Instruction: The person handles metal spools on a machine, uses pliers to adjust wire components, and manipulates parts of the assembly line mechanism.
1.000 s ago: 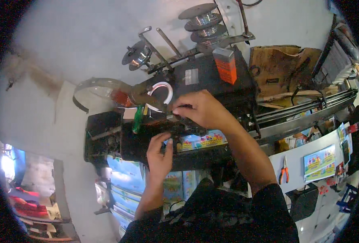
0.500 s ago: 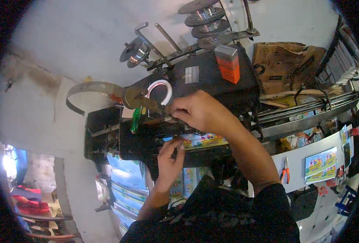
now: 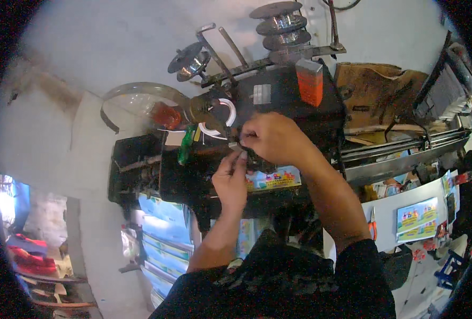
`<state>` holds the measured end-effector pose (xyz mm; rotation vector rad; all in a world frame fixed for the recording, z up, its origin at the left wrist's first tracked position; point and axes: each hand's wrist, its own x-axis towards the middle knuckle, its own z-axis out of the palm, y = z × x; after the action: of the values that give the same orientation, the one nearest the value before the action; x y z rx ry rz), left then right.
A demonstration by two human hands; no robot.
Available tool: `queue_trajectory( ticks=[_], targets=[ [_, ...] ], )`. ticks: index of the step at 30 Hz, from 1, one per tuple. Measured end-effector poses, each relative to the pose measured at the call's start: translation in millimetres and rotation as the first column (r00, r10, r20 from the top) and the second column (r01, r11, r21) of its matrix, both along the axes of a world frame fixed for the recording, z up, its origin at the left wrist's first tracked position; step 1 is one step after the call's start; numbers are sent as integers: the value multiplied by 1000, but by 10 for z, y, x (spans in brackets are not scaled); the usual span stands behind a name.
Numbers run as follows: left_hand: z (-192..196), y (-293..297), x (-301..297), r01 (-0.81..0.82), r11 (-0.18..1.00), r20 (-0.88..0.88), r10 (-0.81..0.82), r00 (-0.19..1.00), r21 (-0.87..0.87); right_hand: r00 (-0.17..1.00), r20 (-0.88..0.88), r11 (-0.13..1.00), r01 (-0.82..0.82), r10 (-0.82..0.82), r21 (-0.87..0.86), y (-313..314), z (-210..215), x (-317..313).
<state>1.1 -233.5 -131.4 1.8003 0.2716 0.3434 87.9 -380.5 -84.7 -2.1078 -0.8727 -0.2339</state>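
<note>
Pale plastered wall (image 3: 103, 48) up top, stained and patchy at left. Bright daylight low left, maybe a doorway (image 3: 7, 204), hard to tell at the rim. White shelf (image 3: 401, 212) at right. Brown cardboard (image 3: 377, 95) against the wall. Dim, cluttered room overall.

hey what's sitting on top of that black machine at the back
On the black machine stands an orange and grey box; behind it, stacked wire spools. The right hand covers the front part.
</note>
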Motion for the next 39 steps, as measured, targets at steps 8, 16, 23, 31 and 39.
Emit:
queue_trajectory(
  ticks=[8, 16, 23, 31, 39],
  targets=[
    [11, -238, 55, -57, 915, 23, 72, 997, -400, 998, -8, 998, -65, 65, -14, -72, 6, 21],
    [-81, -195, 83, -11, 930, 126, 62, 990, -369, 995, 91, 995, -46, 38, 86, -85, -40, -186],
    [-49, -170, 69, -2, 915, 100, 46, 994, -403, 981, 188, 970, 8, -55, 241, -32, -50, -187],
    [55, -221, 36, -9, 931, 76, 40, 996, -364, 988, 155, 946, -76, 28, 316, -10, -12, -79],
    [-27, -100, 10, -28, 956, 91, 57, 994, -293, 977, 189, 974, -132, 96, 185, -18, -30, -3]
  ],
)
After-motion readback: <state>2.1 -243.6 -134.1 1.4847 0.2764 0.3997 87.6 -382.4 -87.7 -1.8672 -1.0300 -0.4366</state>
